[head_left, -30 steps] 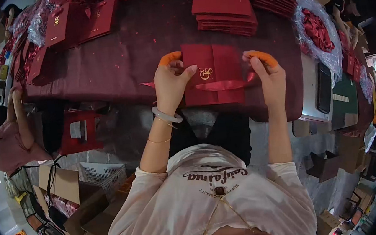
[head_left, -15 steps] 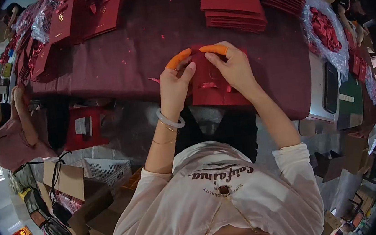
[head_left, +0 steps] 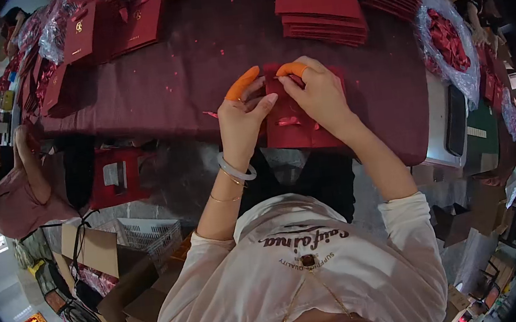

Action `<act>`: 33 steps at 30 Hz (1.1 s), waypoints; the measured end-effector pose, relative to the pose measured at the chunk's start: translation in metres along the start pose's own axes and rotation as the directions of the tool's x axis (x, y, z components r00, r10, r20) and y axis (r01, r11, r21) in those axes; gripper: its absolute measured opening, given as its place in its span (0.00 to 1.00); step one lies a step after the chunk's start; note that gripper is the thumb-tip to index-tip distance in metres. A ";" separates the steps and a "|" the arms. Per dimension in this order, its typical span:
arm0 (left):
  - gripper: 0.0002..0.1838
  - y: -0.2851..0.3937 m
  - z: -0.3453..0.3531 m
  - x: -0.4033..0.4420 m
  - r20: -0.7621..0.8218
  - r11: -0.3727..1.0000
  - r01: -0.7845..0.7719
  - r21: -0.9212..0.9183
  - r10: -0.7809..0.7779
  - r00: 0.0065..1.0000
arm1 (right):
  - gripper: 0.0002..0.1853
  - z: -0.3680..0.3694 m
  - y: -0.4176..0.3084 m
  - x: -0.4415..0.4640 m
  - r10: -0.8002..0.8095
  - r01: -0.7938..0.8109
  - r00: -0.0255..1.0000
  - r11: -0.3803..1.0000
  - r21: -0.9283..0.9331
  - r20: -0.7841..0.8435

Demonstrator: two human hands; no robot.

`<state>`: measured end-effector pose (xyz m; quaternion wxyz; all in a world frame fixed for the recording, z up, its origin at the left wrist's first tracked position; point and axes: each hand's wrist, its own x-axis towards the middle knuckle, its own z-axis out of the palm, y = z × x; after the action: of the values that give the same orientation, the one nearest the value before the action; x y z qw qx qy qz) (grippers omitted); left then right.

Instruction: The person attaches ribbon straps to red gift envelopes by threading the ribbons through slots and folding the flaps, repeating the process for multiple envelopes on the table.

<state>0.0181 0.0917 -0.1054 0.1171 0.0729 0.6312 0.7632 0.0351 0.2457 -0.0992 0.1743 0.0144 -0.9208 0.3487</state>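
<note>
A red paper bag lies at the table's near edge in front of me, with a small red ribbon on its face. At the bag's left side is my left hand, thumb and index finger apart, the other fingers partly hidden. My right hand is over the bag's upper right part, its index finger and thumb pinched together close to the top edge. What lies in that pinch is too small to make out. Both index fingers wear orange finger cots.
Stacked red bags lie at the far side, and more red bags stand at the far left. A phone rests at the right beside plastic-wrapped red ribbon. Another person sits on the left near open cartons.
My right index finger and thumb have come together in a pinch. My left hand has shifted slightly left and down, its thumb lower and farther from the index finger.
</note>
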 end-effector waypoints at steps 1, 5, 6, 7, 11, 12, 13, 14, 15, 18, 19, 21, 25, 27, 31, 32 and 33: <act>0.28 -0.002 0.000 0.000 -0.004 1.000 -0.010 -0.024 0.010 1.000 | 0.08 0.000 0.000 -0.001 -0.080 0.079 0.996 0.997 -0.027 -0.046; 0.29 -0.003 -0.001 -0.003 -0.016 0.999 -0.046 0.005 0.046 0.999 | 0.06 0.003 0.002 -0.004 -0.152 0.152 0.986 0.988 -0.011 -0.062; 0.29 -0.004 -0.001 -0.003 -0.019 0.999 -0.046 0.006 0.046 0.999 | 0.06 0.002 0.001 -0.004 -0.169 0.168 0.985 0.986 -0.018 -0.042; 0.29 -0.005 -0.001 -0.003 -0.022 0.999 -0.038 -0.015 0.038 0.999 | 0.06 0.001 0.000 -0.004 -0.185 0.184 0.983 0.983 -0.025 -0.023; 0.28 -0.002 -0.001 -0.003 -0.019 1.000 -0.017 -0.004 0.017 1.000 | 0.06 -0.002 -0.001 -0.006 -0.245 0.245 0.969 0.967 -0.070 0.000; 0.28 -0.002 0.000 -0.003 -0.019 1.000 -0.018 -0.003 0.018 1.000 | 0.06 -0.002 -0.001 -0.006 -0.254 0.255 0.967 0.962 -0.099 0.018; 0.28 -0.001 0.001 -0.003 -0.015 0.999 -0.022 -0.028 0.021 1.000 | 0.06 -0.002 -0.001 -0.005 -0.262 0.265 0.964 0.956 -0.128 0.036; 0.28 -0.001 0.001 -0.003 -0.009 0.998 -0.025 -0.052 0.025 1.000 | 0.06 -0.002 -0.003 -0.005 -0.262 0.264 0.964 0.956 -0.128 0.033; 0.28 0.000 0.001 -0.003 -0.005 0.998 -0.026 -0.050 0.025 1.000 | 0.06 -0.002 -0.007 -0.005 -0.241 0.249 0.969 0.948 -0.200 0.062; 0.28 -0.001 0.002 -0.002 -0.005 1.000 -0.026 0.008 0.026 1.000 | 0.07 -0.001 -0.014 -0.005 -0.189 0.215 0.976 0.923 -0.320 0.112; 0.28 -0.002 0.002 -0.003 -0.016 0.999 -0.034 0.013 0.034 0.999 | 0.07 -0.001 -0.016 -0.005 -0.163 0.203 0.977 0.909 -0.365 0.139; 0.28 0.000 0.003 -0.004 -0.030 0.999 -0.045 0.018 0.045 0.999 | 0.08 -0.004 -0.019 -0.003 -0.232 0.282 0.957 0.878 -0.386 0.172; 0.27 0.002 0.002 -0.006 -0.018 0.998 -0.046 0.033 0.046 0.999 | 0.08 -0.009 -0.019 0.007 -0.421 0.525 0.849 0.740 -0.421 0.319; 0.27 0.000 0.001 -0.005 -0.020 0.999 -0.052 -0.005 0.052 0.998 | 0.09 -0.008 -0.010 0.015 -0.329 0.403 0.902 0.873 -0.275 0.279; 0.23 -0.006 -0.003 -0.006 -0.031 0.998 -0.054 -0.032 0.053 0.998 | 0.10 -0.015 0.001 0.021 -0.169 0.158 0.942 0.986 0.061 0.291; 0.21 -0.009 -0.005 -0.006 -0.034 0.998 -0.061 -0.005 0.061 0.998 | 0.11 -0.015 0.004 0.021 -0.158 0.126 0.931 0.985 0.118 0.329; 0.21 -0.009 -0.007 -0.005 -0.033 0.998 -0.065 0.000 0.064 0.997 | 0.11 -0.016 0.006 0.021 -0.161 0.128 0.932 0.984 0.121 0.325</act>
<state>0.0219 0.0853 -0.1157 0.0821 0.0807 0.6299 0.7681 0.0198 0.2624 -0.0849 0.0403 0.1494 -0.9152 0.3722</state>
